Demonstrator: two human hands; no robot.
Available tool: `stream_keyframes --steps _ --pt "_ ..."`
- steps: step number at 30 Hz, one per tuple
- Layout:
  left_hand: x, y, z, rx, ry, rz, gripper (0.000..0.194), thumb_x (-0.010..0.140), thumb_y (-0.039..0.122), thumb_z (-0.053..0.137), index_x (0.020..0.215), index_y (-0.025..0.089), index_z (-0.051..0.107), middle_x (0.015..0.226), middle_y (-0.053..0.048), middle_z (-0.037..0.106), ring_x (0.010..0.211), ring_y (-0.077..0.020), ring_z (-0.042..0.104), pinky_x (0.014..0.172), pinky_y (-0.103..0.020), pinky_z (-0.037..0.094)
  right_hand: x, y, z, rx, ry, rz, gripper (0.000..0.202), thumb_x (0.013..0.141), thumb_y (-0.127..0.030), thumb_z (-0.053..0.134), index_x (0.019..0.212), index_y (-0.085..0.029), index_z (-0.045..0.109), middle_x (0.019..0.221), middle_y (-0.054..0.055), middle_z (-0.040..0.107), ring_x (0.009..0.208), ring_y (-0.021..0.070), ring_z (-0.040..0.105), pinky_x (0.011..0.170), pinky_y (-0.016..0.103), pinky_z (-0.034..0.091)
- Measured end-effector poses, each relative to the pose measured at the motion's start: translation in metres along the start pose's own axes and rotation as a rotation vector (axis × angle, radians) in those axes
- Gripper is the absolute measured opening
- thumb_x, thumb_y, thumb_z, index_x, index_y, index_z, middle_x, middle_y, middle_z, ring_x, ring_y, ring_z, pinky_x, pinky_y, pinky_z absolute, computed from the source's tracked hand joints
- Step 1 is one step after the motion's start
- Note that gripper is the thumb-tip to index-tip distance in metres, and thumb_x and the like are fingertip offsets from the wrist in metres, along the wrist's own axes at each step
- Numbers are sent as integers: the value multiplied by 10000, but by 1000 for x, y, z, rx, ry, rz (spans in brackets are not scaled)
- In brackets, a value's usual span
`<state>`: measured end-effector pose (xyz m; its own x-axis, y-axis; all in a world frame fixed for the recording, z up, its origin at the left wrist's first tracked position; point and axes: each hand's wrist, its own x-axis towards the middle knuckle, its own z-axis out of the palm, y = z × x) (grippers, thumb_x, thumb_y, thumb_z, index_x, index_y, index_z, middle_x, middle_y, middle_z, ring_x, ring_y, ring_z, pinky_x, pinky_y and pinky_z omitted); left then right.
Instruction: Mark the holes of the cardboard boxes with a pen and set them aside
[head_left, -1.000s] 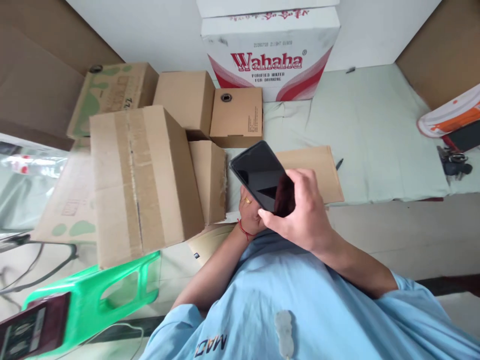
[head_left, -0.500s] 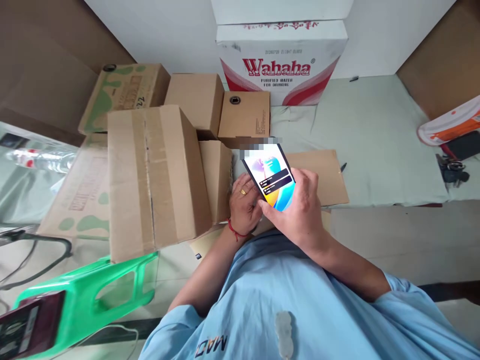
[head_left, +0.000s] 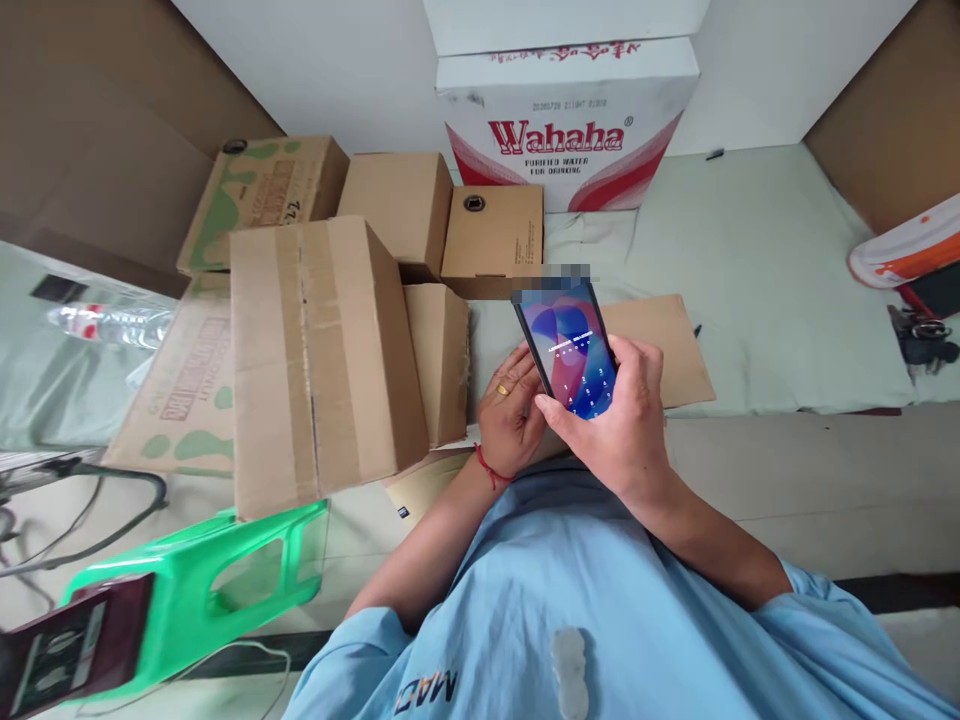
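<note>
The right hand (head_left: 621,420) clasps a black rectangular smartphone (head_left: 564,338) above the pale-green cloth-covered tabletop's (head_left: 772,280) near edge, screen lit but apparently not yet unlocked, while the left hand (head_left: 511,412) sits beside it, its grip unclear.

Our right hand (head_left: 626,410) was raised in a grip, its thumb (head_left: 562,418) stretched leftward, the tip beside our left hand (head_left: 510,420). The left hand lay back upward, its fingers (head_left: 517,368) pointing forward and their ends partly hidden. Our left forearm (head_left: 424,545) and right forearm (head_left: 720,545) angled inward from either side, drawing the wrists near each other.
</note>
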<state>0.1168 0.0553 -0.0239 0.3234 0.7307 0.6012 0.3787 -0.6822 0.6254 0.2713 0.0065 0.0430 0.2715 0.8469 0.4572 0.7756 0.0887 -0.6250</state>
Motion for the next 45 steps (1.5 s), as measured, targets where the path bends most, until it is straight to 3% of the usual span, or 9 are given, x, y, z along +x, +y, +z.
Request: stream_keyframes --steps 10,20,24,28,30,33,37,41,45 --pt "5 1 21 32 23 78 342 1137 239 536 1432 205 705 1431 -142 780 1513 -295 639 1250 -554 562 -1 17 -14 -50 71 13 815 850 -520 882 1474 -216 454 1334 168 563 1266 370 613 1079 640 601" --pt "5 6 21 15 37 26 306 1133 200 554 1382 220 730 1414 -124 790 1481 -279 669 1243 -567 571 0 25 -28 -28 100 12 792 873 -572 854 1472 -232 465 1343 171 565 1276 380 603 1097 655 577" --pt "4 5 20 38 33 20 303 1134 208 558 1380 235 733 1404 -118 793 1473 -275 675 1229 -580 577 8 70 -60 -158 259 95 833 824 -676 864 1430 -231 507 1338 183 558 1294 422 591 1088 692 555" --pt "3 3 20 -18 30 10 327 1130 203 564 1410 258 723 1426 -107 784 1503 -272 648 1261 -575 540 10 151 -99 -352 362 303 732 785 -593 923 1324 -257 560 1331 207 582 1333 452 578 1139 681 525" --pt "2 2 21 -22 40 13 328 1128 198 566 1409 263 723 1427 -105 783 1499 -272 651 1250 -573 547 7 191 -114 -381 400 426 707 683 -560 987 1196 -282 589 1269 197 593 1272 449 604 1111 647 542" --pt "2 2 22 -1 63 27 318 1123 175 566 1386 250 729 1403 -107 790 1480 -267 666 1216 -563 578 -2 231 -124 -419 315 658 734 579 -617 1011 1071 -285 580 1188 167 579 1112 421 664 964 607 593" --pt "4 2 21 22 59 33 326 1122 175 563 1391 252 730 1398 -104 792 1475 -272 671 1211 -572 585 -9 239 -117 -484 68 849 761 605 -616 963 1138 -221 589 1218 180 554 1050 433 681 929 650 578" --pt "2 3 20 4 49 20 355 1128 181 549 1423 268 726 1426 -101 782 1487 -277 661 1241 -578 556 -6 226 -95 -441 -31 787 732 647 -599 933 1169 -203 606 1233 188 554 1091 402 640 1009 636 541" --pt "-9 4 20 -4 40 -103 410 1158 313 538 1551 263 641 1594 -150 672 1556 -291 594 1277 -543 519 1 216 -86 -443 -84 578 672 802 -582 834 1269 -132 658 1324 247 586 1310 454 558 1154 683 454"
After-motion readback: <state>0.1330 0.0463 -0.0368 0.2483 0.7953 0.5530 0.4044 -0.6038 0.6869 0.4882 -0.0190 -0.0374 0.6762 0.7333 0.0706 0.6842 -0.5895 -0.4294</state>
